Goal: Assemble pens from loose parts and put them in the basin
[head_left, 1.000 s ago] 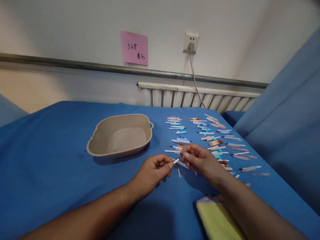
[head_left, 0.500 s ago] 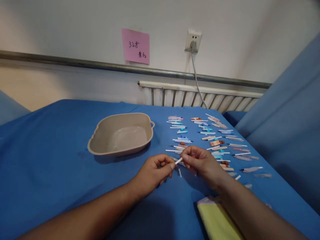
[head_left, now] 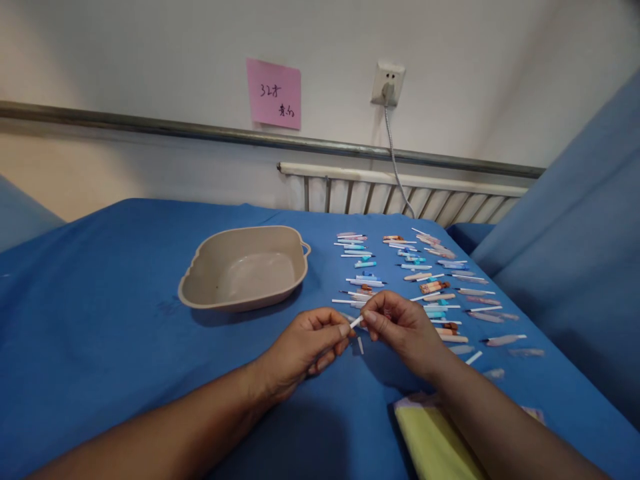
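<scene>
Left hand (head_left: 305, 347), right hand (head_left: 404, 330) fingertips pinch the thin white stick (head_left: 357, 322) (likely light, stiff, snappable); best gripped at its ends.

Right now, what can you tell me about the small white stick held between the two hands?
The white stick is short, thin and plain, perhaps plastic. It slants up to the right above the blue sheet. The left hand pinches its lower end, the right hand its upper end; only the middle shows. A similar white piece lies on the sheet below.
</scene>
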A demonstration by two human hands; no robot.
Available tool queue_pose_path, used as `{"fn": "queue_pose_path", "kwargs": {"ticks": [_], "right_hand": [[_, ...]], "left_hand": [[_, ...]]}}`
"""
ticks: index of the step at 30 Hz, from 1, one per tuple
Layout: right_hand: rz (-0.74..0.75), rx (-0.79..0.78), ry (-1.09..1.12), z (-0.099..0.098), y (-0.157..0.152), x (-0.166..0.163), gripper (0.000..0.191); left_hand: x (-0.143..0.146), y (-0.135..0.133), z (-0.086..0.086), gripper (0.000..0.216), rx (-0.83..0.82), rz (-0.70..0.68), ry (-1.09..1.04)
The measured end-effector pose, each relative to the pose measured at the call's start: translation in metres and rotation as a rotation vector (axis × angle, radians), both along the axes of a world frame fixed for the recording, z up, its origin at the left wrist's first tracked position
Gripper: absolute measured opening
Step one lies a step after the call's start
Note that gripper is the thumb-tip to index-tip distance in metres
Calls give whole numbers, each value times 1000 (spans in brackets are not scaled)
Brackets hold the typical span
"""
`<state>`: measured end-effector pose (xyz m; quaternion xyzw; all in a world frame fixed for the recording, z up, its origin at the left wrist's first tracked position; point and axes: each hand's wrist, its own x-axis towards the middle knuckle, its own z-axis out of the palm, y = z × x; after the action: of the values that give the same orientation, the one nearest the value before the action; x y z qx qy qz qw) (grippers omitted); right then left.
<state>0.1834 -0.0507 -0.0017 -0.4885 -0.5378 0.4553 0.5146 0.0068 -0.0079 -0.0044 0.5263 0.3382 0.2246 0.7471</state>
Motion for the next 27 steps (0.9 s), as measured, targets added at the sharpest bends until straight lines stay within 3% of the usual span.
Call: {"fn": "queue_pose_path", "kwargs": {"ticks": [16,24,27], "right_hand": [[20,-56,-32,-8,0,-8,32],[34,-90,-46,-14,0,-9,33],[-54,-108,-149,-22,5,-8,30]], "left_hand": [[5,-6,2,19,307,86,155],[5,-1,-2,21,281,33,197],[7,5,-6,22,233,10,227]]}}
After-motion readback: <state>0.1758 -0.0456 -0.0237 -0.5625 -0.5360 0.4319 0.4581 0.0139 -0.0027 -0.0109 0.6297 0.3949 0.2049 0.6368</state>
